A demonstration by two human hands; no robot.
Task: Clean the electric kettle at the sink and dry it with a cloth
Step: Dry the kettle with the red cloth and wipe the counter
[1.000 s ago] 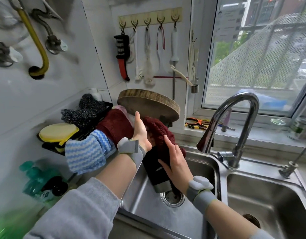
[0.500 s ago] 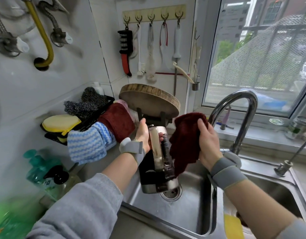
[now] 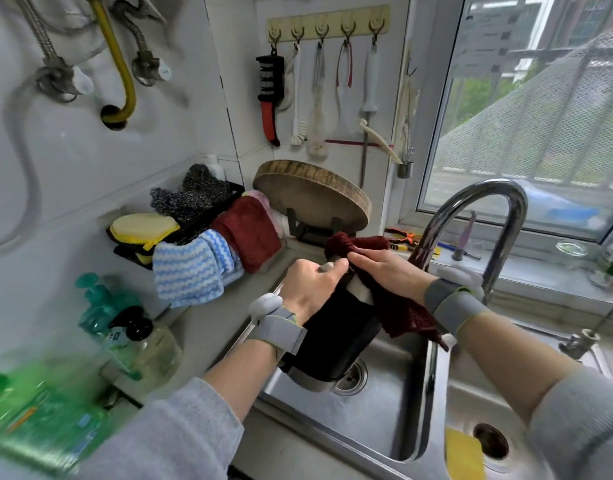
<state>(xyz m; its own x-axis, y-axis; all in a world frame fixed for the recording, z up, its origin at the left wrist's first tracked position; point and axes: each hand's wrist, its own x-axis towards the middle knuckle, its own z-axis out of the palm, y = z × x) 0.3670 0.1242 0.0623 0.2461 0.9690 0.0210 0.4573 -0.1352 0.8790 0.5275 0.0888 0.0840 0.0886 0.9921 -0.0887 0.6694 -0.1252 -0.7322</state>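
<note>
black kettle (image 3: pixel 336 336), tilted, perhaps damp, maroon cloth (image 3: pixel 403 315)

No legible text anywhere. Bottle (image 3: pixel 125 327) at left counter: a small label patch shows, too blurred to read. Green packet (image 3: pixel 38 424) at bottom left: an orange and blue print, smeared, no letters made out. Kettle (image 3: pixel 336 337): black side bare of any marking that can be read. Wrist bands, cloths, hook rail, tap: no brand or number visible. Buildings through window: no signs readable.
</note>
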